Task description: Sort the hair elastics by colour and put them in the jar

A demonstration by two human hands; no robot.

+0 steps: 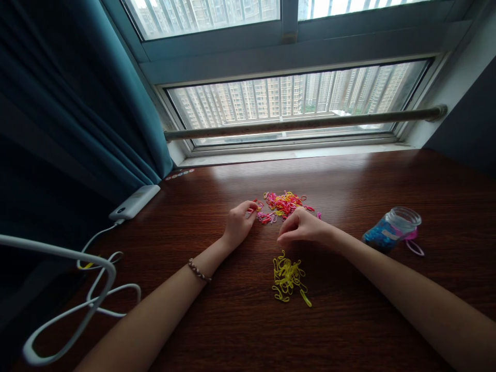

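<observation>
A mixed pile of small thin pink, red and yellow loops (287,205) lies on the brown wooden table. At its left edge is my left hand (239,223), with thumb and fingers drawn together by several pink and red pieces; whether one is gripped is unclear. My right hand (300,227) is in a closed pinch just in front of the mixed pile, its fingertips pointing left. Anything between those fingertips is hidden. Nearer to me, below the right hand, sits a separate heap of yellow loops (287,276).
A clear open jar (391,227) with blue contents leans at the right, a pink loop (414,248) beside it. At the left, a white power bank (135,201) trails a white cable (93,243) near the blue curtain (96,93). A metal rail (302,125) crosses the window.
</observation>
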